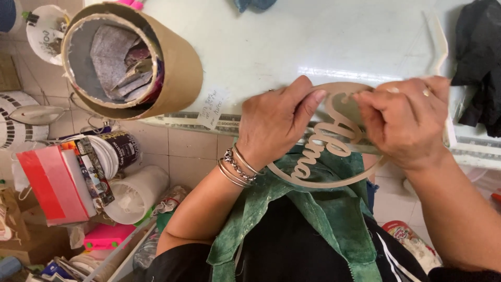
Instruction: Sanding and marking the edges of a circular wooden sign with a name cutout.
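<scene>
A thin wooden ring with cut-out script lettering inside it (327,151) is held at the table's near edge, over my lap. My left hand (274,122), with several bracelets on the wrist, grips the ring's upper left side, thumb against the top rim. My right hand (404,122), wearing a ring, pinches the ring's right side with its fingers curled over the letters. A green cloth (313,214) hangs on my dark clothing just below the ring.
A large cardboard tube (133,57) stuffed with fabric scraps lies on the pale table (292,42) at the left. Dark cloth (477,62) sits at the right edge. On the floor at the left stand boxes, a red-and-white box (55,185), tubs and a white bucket (135,193).
</scene>
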